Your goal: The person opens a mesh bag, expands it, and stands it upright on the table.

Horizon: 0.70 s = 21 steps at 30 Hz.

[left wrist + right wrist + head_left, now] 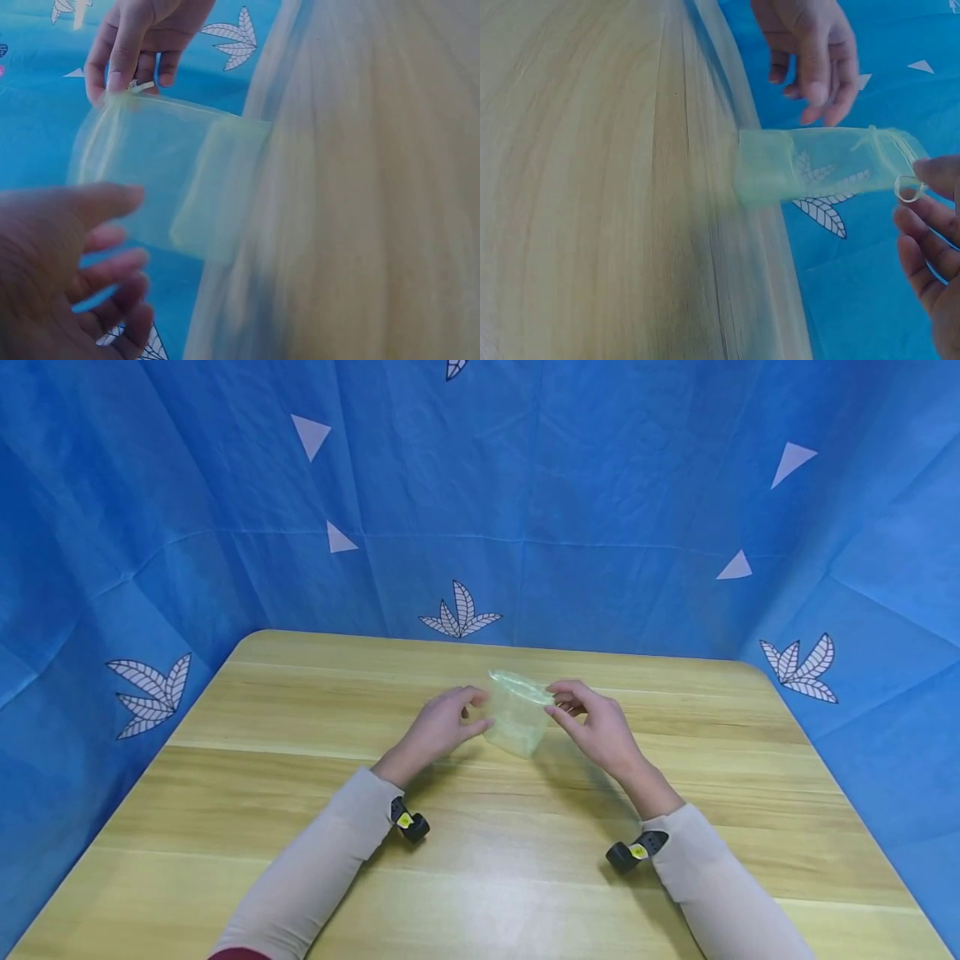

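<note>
A sheer pale-green drawstring pouch (516, 720) hangs above the table between the two hands. My right hand (602, 727) pinches its top corner between thumb and fingertips. By those fingers, a thin drawstring loop (909, 189) sticks out in the right wrist view. On the other side of the pouch is my left hand (437, 725), thumb and fingers spread apart. The right wrist view shows a small gap between the left fingertips and the pouch (825, 161). Through the thin fabric, the printed leaves behind it show.
A light wood-grain table (480, 860) lies beneath both hands. Blue cloth (600, 485) printed with white leaves and triangles surrounds its back and sides. Each wrist wears a small black camera on a strap; one is the left wrist camera (412, 827).
</note>
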### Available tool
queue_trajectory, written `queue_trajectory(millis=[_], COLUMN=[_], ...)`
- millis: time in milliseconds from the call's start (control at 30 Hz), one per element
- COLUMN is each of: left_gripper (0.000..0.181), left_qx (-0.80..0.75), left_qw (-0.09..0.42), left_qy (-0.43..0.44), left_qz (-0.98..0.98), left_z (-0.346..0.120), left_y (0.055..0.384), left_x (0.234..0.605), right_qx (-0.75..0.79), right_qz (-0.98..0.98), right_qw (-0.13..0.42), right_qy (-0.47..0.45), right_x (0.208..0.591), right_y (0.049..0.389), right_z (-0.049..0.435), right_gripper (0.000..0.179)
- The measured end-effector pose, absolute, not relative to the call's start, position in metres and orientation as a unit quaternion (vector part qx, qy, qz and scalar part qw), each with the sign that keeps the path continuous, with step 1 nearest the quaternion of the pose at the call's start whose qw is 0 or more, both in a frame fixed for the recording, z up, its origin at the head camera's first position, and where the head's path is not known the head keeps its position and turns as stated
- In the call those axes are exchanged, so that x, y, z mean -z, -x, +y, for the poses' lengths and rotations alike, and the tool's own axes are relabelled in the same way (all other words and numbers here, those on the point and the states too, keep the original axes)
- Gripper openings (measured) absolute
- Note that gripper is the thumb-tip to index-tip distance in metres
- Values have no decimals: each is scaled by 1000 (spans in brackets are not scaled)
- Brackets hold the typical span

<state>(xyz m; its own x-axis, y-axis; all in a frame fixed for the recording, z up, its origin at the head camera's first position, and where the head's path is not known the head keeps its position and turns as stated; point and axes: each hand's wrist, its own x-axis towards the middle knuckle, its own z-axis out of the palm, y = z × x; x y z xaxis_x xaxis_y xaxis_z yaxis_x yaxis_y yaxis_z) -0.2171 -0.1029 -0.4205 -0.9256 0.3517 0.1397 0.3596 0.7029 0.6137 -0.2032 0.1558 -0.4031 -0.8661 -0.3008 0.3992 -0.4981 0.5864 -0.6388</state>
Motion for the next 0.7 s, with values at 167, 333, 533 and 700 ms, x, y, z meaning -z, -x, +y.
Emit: queue_trajectory(millis=[167, 333, 533, 700], left_gripper=[53, 57, 62, 55], left_qx=[332, 341, 371, 381], left_qw=[-38, -69, -87, 3], left_qy=[168, 169, 187, 214], left_qz=[-928, -922, -906, -899], left_z=[-102, -102, -103, -101], left_y=[220, 224, 223, 214], left_x=[429, 429, 433, 431], right_qx=[-372, -389, -514, -576], right_qz=[-880, -868, -825, -796], right_qw=[160, 184, 142, 108], right_qy=[-247, -249, -190, -153], right_x=[404, 403, 384, 372], right_y=[200, 200, 192, 188], right_z=[155, 154, 150, 151], right_gripper=[19, 15, 15, 19])
